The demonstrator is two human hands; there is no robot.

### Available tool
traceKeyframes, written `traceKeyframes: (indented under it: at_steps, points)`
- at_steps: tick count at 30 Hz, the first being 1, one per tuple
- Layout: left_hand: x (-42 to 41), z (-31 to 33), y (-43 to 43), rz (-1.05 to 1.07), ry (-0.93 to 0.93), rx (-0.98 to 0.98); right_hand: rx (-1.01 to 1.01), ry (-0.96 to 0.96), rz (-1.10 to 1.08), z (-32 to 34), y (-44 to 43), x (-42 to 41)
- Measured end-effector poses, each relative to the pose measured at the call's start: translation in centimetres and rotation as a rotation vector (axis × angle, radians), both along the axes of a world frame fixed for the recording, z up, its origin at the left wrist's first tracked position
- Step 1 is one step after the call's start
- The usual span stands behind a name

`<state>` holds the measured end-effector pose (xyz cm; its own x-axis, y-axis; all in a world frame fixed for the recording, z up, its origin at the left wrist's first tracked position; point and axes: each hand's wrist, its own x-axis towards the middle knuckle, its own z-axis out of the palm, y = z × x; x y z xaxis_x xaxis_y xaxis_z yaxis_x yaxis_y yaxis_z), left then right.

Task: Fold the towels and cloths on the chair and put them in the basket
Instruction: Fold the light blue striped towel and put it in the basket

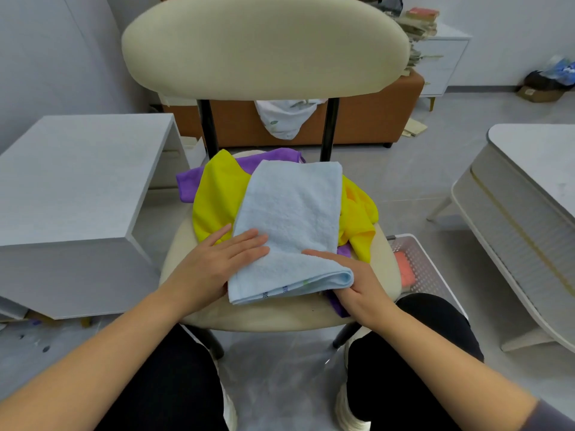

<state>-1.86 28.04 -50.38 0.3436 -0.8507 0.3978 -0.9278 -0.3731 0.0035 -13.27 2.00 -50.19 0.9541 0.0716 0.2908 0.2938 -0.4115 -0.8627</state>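
We see one folded light-blue terry towel (289,219) atop one yellow cloth (214,200) and one purple cloth (189,181) on the cream padded chair (264,317). Left grip (217,262) lies flat on towel, fingers straight; right grip (357,290) seemingly pinches its fold. One white perforated basket (427,269) beside chair.

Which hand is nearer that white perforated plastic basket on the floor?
Right. The right hand holds the folded light blue towel at its corner nearest the white perforated plastic basket; the left hand presses the towel's opposite side.

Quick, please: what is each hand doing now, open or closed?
Left hand: open, flat on the blue towel.
Right hand: holding the towel's folded edge, thumb on top.
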Motion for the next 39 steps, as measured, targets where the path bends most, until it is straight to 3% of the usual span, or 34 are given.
traceKeyframes:
  at_steps: [5, 10, 16, 22, 25, 28, 32, 35, 37, 39]
  points:
    - [-0.3, 0.6, 0.5, 0.142, 0.485, -0.364, 0.024, 0.020, -0.063, 0.1, -0.4, -0.1]
    - [-0.1, 2.4, -2.0, 0.397, 0.696, -0.595, 0.153, 0.139, -0.327, 1.0, -0.1, 2.1]
    - [1.6, 3.5, -5.9, 0.799, 0.696, -0.530, 0.217, 0.184, -0.541, 1.8, 0.5, 5.6]
    - [2.9, 2.3, -6.7, 0.985, 0.712, -0.369, 0.151, 0.357, -0.649, 0.5, -0.1, 7.3]
    - [3.4, 2.2, -7.0, 1.034, 0.614, -0.441, 0.123, 0.357, -0.665, 0.5, -0.3, 7.5]
    - [3.5, 2.5, -6.3, 0.834, 0.334, -0.564, 0.012, 0.196, -0.694, 1.0, -0.7, 6.8]
    - [4.8, 1.9, -3.7, 0.263, -0.019, -0.342, -0.327, -0.163, -0.499, 0.6, -2.3, 6.2]
    - [5.8, 1.6, -1.6, 0.115, -0.102, -0.170, -0.654, -0.329, -0.349, -0.5, -4.0, 5.9]
    - [6.2, 1.4, -0.8, 0.094, -0.099, -0.075, -0.841, -0.318, -0.273, -1.1, -4.6, 5.9]
    - [6.3, 1.4, -0.7, 0.105, -0.090, 0.005, -0.906, -0.264, -0.230, -1.4, -4.8, 5.9]
